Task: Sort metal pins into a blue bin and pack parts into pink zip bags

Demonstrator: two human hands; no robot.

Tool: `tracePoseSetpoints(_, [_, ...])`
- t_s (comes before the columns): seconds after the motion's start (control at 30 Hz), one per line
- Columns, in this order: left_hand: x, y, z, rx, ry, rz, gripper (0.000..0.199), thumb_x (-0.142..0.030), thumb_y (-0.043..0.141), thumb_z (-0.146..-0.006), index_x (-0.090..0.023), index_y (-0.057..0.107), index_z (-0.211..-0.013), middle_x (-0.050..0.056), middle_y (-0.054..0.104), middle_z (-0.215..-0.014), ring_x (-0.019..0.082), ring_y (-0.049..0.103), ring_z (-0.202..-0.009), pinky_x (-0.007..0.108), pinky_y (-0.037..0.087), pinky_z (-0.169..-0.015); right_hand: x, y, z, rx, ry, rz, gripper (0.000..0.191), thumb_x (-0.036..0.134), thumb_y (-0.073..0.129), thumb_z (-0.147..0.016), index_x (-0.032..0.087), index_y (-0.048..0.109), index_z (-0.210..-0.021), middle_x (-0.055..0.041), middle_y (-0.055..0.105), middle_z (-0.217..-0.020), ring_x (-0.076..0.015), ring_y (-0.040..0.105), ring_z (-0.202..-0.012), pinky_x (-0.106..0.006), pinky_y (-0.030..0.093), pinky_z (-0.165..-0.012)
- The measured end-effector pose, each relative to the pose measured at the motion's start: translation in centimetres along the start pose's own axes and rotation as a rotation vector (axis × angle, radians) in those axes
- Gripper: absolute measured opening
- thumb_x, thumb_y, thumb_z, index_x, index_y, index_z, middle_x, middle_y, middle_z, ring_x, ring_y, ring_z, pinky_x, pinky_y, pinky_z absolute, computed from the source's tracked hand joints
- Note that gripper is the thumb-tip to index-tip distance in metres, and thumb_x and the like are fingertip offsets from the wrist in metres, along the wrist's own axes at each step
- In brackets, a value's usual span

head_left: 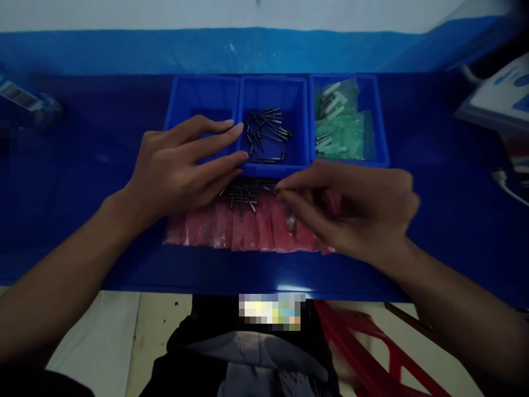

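Observation:
My left hand (182,165) has its fingers spread over the front edge between the left blue bin (202,94) and the middle blue bin (275,91). Loose dark rivet-like pins (268,129) lie in the middle bin. A pile of similar pins (243,196) rests in front of it, on a row of red plastic packets (243,229). My right hand (347,204) is pinched at the right end of that pile; what its fingertips hold, if anything, is too small to make out. Green and clear bags (343,127) fill part of the right blue bin (382,132).
The bins stand at the back of a blue table (136,264), against a blue and white wall (136,49). A clear plastic item with a label (25,96) is at the far left. A white box (504,91) and cable (510,190) are at the right. Below is a red chair (372,353).

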State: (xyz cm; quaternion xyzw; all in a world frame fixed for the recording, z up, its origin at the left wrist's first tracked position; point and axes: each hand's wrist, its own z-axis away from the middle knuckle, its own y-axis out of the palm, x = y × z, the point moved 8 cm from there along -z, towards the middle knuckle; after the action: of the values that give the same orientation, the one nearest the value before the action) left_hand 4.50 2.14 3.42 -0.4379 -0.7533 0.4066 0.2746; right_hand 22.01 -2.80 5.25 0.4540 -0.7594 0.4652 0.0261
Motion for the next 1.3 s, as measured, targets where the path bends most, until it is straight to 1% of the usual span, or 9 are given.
tracePoseSetpoints(0.07, [0.3,0.1,-0.1,0.02,-0.041,0.041,0.028,-0.038,0.063,-0.099,-0.035,0.065,-0.127,-0.003,0.065,-0.14,0.027,0.066,-0.127,0.048,0.064,-0.096,-0.7,-0.8,0.0,-0.074,0.129,-0.04,0.013,0.02,0.067,-0.095,0.025,0.072,-0.106,0.0035,0.073,-0.077,-0.0096,0.066,-0.065,-0.025,0.053,-0.06])
tracePoseSetpoints(0.17, [-0.1,-0.1,-0.1,0.009,0.0,-0.022,0.033,-0.035,0.064,-0.098,-0.033,0.063,-0.131,-0.001,0.065,-0.139,0.028,0.066,-0.127,0.047,0.065,-0.09,-1.2,-0.7,0.0,-0.044,0.138,-0.018,0.031,0.017,0.063,-0.096,0.026,0.068,-0.125,-0.0039,0.075,-0.116,-0.0138,0.072,-0.086,-0.029,0.058,-0.07])
tracePoseSetpoints(0.33, [-1.0,-0.3,0.0,-0.033,0.119,-0.132,0.033,-0.031,0.064,-0.097,-0.023,0.063,-0.129,0.006,0.067,-0.136,0.029,0.068,-0.123,0.043,0.067,-0.079,0.6,1.8,0.7,0.258,-0.303,0.205,0.023,0.012,0.057,-0.098,0.016,0.07,-0.118,-0.0065,0.076,-0.11,-0.0166,0.071,-0.096,-0.029,0.056,-0.076])
tracePoseSetpoints(0.47, [-0.7,0.1,0.0,-0.006,0.101,-0.149,0.034,-0.032,0.057,-0.1,-0.026,0.06,-0.133,0.003,0.065,-0.139,0.026,0.066,-0.127,0.041,0.066,-0.083,0.7,3.4,1.2,0.424,-0.402,0.411,0.025,0.009,0.049,-0.101,0.013,0.071,-0.114,-0.0079,0.074,-0.112,-0.0191,0.068,-0.097,-0.029,0.05,-0.069])
tracePoseSetpoints(0.73, [-0.3,0.4,-0.1,0.045,0.034,-0.162,0.028,-0.037,0.058,-0.1,-0.03,0.067,-0.126,-0.001,0.065,-0.14,0.024,0.066,-0.126,0.04,0.065,-0.085,1.0,2.9,1.1,0.287,-0.369,0.39,0.025,0.01,0.051,-0.1,0.013,0.07,-0.116,-0.0078,0.072,-0.1,-0.017,0.064,-0.084,-0.029,0.044,-0.061])
tracePoseSetpoints(1.0, [-0.8,-0.6,-0.5,-0.036,0.001,-0.067,0.036,-0.03,0.063,-0.097,-0.025,0.062,-0.132,0.003,0.067,-0.136,0.023,0.068,-0.124,0.04,0.065,-0.092,-1.3,-0.2,-0.4,0.02,0.144,-0.26,0.01,0.012,0.069,-0.089,0.02,0.071,-0.093,-0.0018,0.071,-0.086,-0.0151,0.068,-0.079,-0.032,0.056,-0.069])
tracePoseSetpoints(1.1, [0.9,-2.3,-0.9,-0.104,-0.171,-0.05,0.036,-0.026,0.058,-0.1,-0.023,0.06,-0.136,0.003,0.069,-0.133,0.019,0.072,-0.115,0.035,0.063,-0.097,-2.0,-1.2,-0.6,-0.119,0.217,-0.327,0.018,0.011,0.065,-0.092,0.02,0.073,-0.105,-0.009,0.074,-0.109,-0.0211,0.072,-0.104,-0.035,0.062,-0.079])
tracePoseSetpoints(1.2, [4.0,-4.2,-0.1,-0.276,-0.432,-0.005,0.027,-0.024,0.048,-0.105,-0.021,0.067,-0.125,0.001,0.077,-0.116,0.014,0.075,-0.102,0.03,0.063,-0.091,-1.8,-0.8,-0.7,-0.036,0.204,-0.379,0.04,0.01,0.057,-0.096,0.023,0.064,-0.133,-0.013,0.057,-0.149,-0.0264,0.061,-0.133,-0.044,0.064,-0.095])
tracePoseSetpoints(1.3, [4.8,-3.5,0.1,-0.234,-0.402,-0.061,0.025,-0.029,0.048,-0.106,-0.024,0.07,-0.116,-0.001,0.078,-0.106,0.016,0.077,-0.093,0.033,0.062,-0.08,-0.9,-1.0,-0.5,0.014,0.07,-0.273,0.037,0.008,0.06,-0.093,0.025,0.07,-0.125,-0.0082,0.07,-0.13,-0.0214,0.069,-0.119,-0.04,0.063,-0.096])
